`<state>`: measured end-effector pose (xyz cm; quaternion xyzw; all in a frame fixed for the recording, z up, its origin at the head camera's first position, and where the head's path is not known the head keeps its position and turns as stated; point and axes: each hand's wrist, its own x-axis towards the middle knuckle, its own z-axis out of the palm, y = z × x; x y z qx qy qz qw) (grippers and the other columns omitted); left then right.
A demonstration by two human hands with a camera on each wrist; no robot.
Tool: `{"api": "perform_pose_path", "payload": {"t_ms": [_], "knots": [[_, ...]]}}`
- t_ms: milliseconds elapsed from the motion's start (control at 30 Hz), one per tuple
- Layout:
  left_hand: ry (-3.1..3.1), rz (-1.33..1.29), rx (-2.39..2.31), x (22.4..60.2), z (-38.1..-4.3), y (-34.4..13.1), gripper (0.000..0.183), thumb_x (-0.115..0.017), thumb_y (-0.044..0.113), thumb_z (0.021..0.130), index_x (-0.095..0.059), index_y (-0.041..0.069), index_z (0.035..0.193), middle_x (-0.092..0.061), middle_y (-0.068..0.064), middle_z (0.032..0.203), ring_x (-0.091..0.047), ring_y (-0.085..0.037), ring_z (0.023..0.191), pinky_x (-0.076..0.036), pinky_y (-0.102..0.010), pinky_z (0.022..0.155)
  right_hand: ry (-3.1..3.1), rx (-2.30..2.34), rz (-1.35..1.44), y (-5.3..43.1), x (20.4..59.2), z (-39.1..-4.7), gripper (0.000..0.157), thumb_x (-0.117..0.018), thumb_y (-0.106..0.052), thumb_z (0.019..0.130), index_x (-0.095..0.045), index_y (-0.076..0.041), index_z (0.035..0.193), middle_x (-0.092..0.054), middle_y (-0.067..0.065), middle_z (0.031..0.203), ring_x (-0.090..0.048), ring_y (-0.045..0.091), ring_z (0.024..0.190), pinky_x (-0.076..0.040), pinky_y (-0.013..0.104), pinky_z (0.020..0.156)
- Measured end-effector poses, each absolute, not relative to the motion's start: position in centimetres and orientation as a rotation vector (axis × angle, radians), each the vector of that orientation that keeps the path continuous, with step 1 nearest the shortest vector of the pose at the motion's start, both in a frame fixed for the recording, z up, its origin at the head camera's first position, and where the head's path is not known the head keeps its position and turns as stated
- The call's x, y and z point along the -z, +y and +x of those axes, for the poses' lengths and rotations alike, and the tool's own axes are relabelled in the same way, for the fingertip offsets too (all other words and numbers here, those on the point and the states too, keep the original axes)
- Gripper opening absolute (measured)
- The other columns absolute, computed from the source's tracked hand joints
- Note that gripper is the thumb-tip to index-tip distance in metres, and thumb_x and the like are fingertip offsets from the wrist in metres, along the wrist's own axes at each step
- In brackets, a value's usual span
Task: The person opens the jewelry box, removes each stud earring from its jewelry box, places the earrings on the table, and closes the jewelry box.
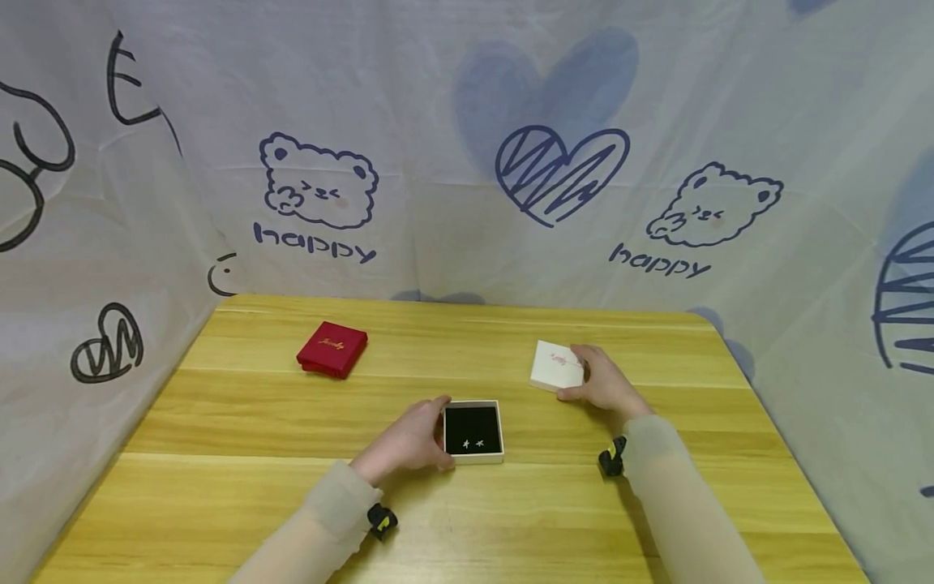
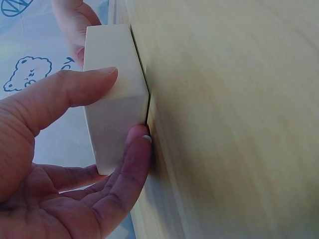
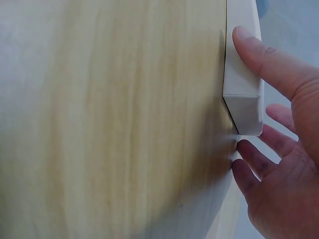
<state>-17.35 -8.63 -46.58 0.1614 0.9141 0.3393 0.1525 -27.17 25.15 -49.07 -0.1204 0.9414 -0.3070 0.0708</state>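
Note:
My left hand (image 1: 410, 438) grips a small white jewelry box (image 1: 474, 460) by its left side, thumb on the near wall and fingers toward the far one. A black pad (image 1: 473, 420) lines the box, and two small star-shaped earrings (image 1: 479, 443) sit near its front edge. In the left wrist view, the box's wall (image 2: 112, 59) stands right at the tabletop. Farther back on the right, my right hand (image 1: 604, 383) holds a white box lid (image 1: 549, 369) with pink lettering between thumb and fingers. The right wrist view shows the thumb pressed on the lid's side (image 3: 243, 74).
A red jewelry box (image 1: 332, 350) with gold lettering, its cover on slightly askew, lies at the back left of the wooden table (image 1: 452, 527). White cloth (image 1: 438, 186) printed with bears and hearts hangs behind and at both sides.

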Motion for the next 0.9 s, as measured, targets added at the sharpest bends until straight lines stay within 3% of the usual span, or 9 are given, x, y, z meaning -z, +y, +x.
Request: {"api": "perform_pose_path", "payload": {"t_ms": [433, 667, 900], "knots": [[2.632, 0.497, -0.969, 46.6, -17.3, -8.7, 0.099, -0.091, 0.010, 0.064, -0.035, -0.012, 0.143, -0.053, -0.008, 0.090, -0.052, -0.017, 0.075, -0.047, -0.038, 0.078, 2.863, 0.966, -0.340, 24.8, 48.0, -26.4, 0.096, -0.087, -0.027, 0.075, -0.034, 0.002, 0.149, -0.027, 0.029, 0.151, -0.029, 0.047, 0.136, -0.023, 0.059, 0.110], [2.624, 0.495, -0.981, 46.8, -17.3, -8.7, 0.100, -0.091, 0.010, 0.064, -0.035, -0.012, 0.144, -0.053, -0.009, 0.092, -0.053, -0.015, 0.071, -0.048, -0.035, 0.074, 2.947, 1.043, -0.464, 23.1, 46.6, -24.5, 0.077, -0.085, -0.020, 0.077, -0.046, 0.004, 0.139, -0.040, 0.026, 0.142, -0.039, 0.044, 0.128, -0.029, 0.057, 0.107], [2.637, 0.521, -0.983, 46.9, -17.4, -8.8, 0.100, -0.091, 0.012, 0.063, -0.035, -0.012, 0.143, -0.053, -0.005, 0.085, -0.053, -0.013, 0.068, -0.048, -0.035, 0.074, 2.796, 1.163, -0.599, 20.1, 45.6, -21.3, 0.056, -0.076, -0.016, 0.086, -0.053, 0.001, 0.135, -0.054, 0.020, 0.129, -0.055, 0.037, 0.112, -0.047, 0.052, 0.091]]}}
